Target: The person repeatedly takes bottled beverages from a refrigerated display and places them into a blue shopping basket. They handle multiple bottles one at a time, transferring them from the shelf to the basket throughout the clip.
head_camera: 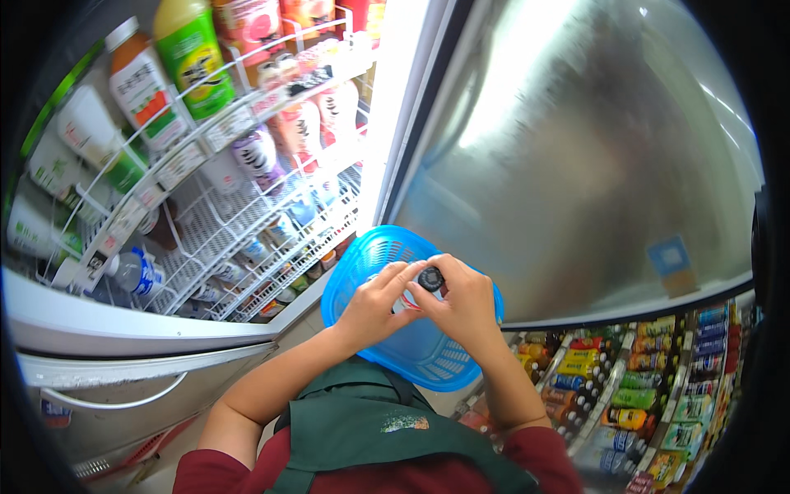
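Observation:
A bottle with a black cap [431, 279] is held upright between my two hands, its top facing me. My left hand [373, 309] wraps the bottle's side below the cap, fingers reaching across towards my right hand. The thumb and forefinger of my right hand [464, 299] curl around the cap and neck. A bit of white and red label shows between the hands; the rest of the body is hidden. Directly beneath them is a blue plastic basket [426, 375] with slotted walls, close to my dark green apron [364, 432].
On the left, a lit fridge holds wire shelves [210, 225] with bottled drinks [194, 68] and a tilted water bottle [137, 272]. Its fogged glass door [555, 173] stands swung out to the right. Rows of bottled drinks [636, 395] fill racks at lower right. A drawer handle [117, 401] juts out lower left.

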Demonstrator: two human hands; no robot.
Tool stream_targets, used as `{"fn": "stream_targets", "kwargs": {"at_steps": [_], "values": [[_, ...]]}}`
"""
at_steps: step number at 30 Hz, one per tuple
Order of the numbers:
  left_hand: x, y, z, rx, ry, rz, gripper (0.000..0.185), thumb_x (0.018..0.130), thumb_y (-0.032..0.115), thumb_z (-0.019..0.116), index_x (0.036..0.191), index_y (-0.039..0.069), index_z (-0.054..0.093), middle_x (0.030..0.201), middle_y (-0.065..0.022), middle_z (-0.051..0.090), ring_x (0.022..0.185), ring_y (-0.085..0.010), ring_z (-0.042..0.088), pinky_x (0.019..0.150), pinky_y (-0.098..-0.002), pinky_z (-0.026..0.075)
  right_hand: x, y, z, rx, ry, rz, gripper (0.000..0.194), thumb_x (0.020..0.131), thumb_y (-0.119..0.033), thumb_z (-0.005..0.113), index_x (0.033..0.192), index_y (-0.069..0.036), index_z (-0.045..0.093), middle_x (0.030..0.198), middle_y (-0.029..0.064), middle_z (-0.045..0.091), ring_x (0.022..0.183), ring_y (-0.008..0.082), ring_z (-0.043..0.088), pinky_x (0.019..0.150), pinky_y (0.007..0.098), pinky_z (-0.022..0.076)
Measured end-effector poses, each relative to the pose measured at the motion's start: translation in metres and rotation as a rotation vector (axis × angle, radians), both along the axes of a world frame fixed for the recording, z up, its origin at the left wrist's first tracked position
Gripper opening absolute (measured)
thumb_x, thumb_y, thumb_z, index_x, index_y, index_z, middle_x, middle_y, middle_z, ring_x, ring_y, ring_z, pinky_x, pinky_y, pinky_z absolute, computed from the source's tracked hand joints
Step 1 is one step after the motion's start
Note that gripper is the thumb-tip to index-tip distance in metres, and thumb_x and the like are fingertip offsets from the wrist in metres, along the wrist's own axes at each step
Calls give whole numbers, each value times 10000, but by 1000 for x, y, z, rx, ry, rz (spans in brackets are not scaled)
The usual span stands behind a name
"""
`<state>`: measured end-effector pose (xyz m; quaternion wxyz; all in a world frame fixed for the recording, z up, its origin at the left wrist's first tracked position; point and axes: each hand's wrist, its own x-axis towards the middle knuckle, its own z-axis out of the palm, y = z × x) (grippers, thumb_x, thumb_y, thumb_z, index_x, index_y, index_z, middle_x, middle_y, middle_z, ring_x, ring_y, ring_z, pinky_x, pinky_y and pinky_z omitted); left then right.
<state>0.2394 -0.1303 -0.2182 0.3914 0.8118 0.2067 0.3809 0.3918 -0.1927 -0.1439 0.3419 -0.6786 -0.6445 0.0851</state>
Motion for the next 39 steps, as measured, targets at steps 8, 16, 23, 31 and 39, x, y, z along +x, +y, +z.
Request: {"fn": "stream_targets", "kwargs": {"at_steps": [8, 16, 23, 31, 39], "values": [[83, -7, -93, 175, 330, -237, 683, 753, 288, 834, 1342, 92, 548, 1224, -137, 620, 1272, -342, 517, 1072, -484, 384, 60, -53, -117, -178, 151, -373, 264, 815, -262, 745, 951, -55, 652, 825, 125, 695, 763, 303, 698, 645, 412, 531], [119, 5, -184, 410, 677, -201, 556, 777, 185, 770, 1300, 118, 597, 1299, -95, 598, 1413, -336, 400, 1177, -682, 92, 76, -40, -244, -264, 286, -511, 318, 827, -257, 749, 1048, -54, 641, 978, 176, 714, 884, 367, 700, 748, 451, 561], [128, 14, -207, 482, 795, -164, 405, 804, 126, 700, 1202, 87, 636, 1251, -90, 614, 1424, -320, 388, 1170, -706, 66, 81, -26, -285, -309, 262, -508, 346, 815, -265, 759, 1061, -54, 638, 1010, 188, 716, 908, 379, 697, 753, 473, 557], [125, 17, -195, 482, 797, -167, 464, 826, 121, 677, 1277, 53, 589, 1311, -116, 583, 1434, -329, 372, 1203, -622, 137, 83, -24, -256, -444, 101, -458, 399, 831, -318, 751, 1124, -78, 626, 1024, 157, 721, 879, 372, 705, 725, 472, 564], [48, 28, -123, 249, 482, -13, 445, 814, 105, 698, 1247, 65, 604, 1313, -138, 567, 1372, -366, 436, 1167, -578, 273, 47, 4, -199, -113, 15, -178, 163, 887, -231, 694, 968, -96, 652, 863, 102, 677, 721, 307, 685, 593, 408, 540]]}}
